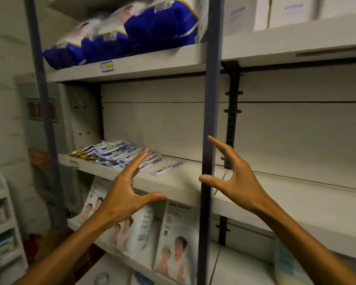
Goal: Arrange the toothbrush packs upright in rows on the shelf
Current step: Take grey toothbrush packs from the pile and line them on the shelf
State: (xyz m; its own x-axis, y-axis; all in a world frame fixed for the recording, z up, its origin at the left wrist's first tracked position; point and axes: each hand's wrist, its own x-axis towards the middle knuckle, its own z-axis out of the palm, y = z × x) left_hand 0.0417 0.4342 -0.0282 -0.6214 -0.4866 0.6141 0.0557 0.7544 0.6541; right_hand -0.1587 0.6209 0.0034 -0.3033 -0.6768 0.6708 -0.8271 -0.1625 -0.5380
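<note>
Several toothbrush packs (115,154) lie flat in a loose pile at the left end of the middle shelf (173,182). One single pack (167,168) lies apart to the right of the pile. My left hand (130,188) is raised in front of the shelf edge, fingers straight and spread, holding nothing; its fingertips overlap the pile's right edge in view. My right hand (232,177) hovers further right, past the blue upright post (209,124), fingers extended and thumb apart, also empty.
Blue and white bags (132,36) fill the shelf above. Baby-product packs (173,241) stand on the shelf below. White boxes (275,11) sit at top right. A plastic drawer unit (0,233) stands at far left. The right bay's middle shelf (296,194) is bare.
</note>
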